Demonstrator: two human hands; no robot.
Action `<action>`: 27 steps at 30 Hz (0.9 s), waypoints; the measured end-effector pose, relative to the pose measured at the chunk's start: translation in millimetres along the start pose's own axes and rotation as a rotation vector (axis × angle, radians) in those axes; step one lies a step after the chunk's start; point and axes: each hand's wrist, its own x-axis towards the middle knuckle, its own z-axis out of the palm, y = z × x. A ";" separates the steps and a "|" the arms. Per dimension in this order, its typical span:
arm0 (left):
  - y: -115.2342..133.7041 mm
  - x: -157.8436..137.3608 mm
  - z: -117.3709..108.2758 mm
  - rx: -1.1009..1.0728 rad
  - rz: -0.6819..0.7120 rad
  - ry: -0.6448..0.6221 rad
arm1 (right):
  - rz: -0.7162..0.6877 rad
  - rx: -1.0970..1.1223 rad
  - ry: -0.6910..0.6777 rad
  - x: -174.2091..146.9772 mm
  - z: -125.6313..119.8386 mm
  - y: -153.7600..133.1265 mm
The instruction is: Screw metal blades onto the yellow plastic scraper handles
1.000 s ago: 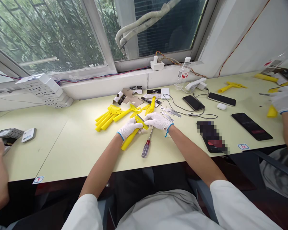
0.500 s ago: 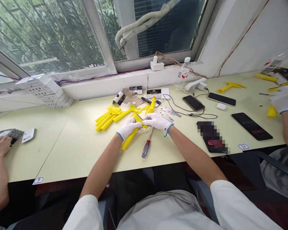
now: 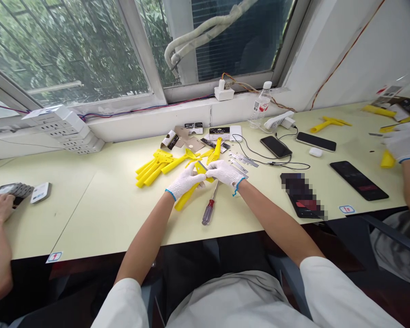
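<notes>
My left hand (image 3: 186, 181), in a white knit glove with a blue cuff, is closed round a yellow scraper (image 3: 185, 198). Its handle slants down toward me, and a grey metal strip shows at its head. The gloved fingers of my right hand (image 3: 224, 172) are pinched together on the right end of that head; anything small between them is hidden. Below lies a screwdriver (image 3: 208, 212) with a clear purplish handle and red collar. Loose metal blades and small bits (image 3: 241, 162) are scattered just beyond my right hand. More yellow scrapers (image 3: 153, 168) are piled beyond my left.
Black packaging cards (image 3: 219, 133) and torn cardboard lie at the back. A plastic bottle (image 3: 262, 104), a cable and several phones (image 3: 358, 180) are on the right. White boxes (image 3: 66, 130) stand at back left. Other people's hands (image 3: 0, 209) are at both sides.
Both my hands have shifted slightly right and up with the scraper, and its head has turned a little. The screwdriver and the pile stay put.
</notes>
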 end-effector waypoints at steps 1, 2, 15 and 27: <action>-0.3 -0.6 0.1 0.045 -0.003 0.024 | 0.007 -0.004 -0.003 0.3 -0.6 0.9; -1.2 -0.9 0.4 0.097 0.002 0.060 | 0.013 -0.008 -0.001 0.5 -1.3 1.7; -13.6 11.1 14.8 0.683 0.194 0.266 | 0.052 -0.033 0.052 -0.5 -5.4 6.0; -8.7 9.7 14.1 0.241 0.225 0.263 | 0.033 -0.135 0.271 8.2 -38.8 20.1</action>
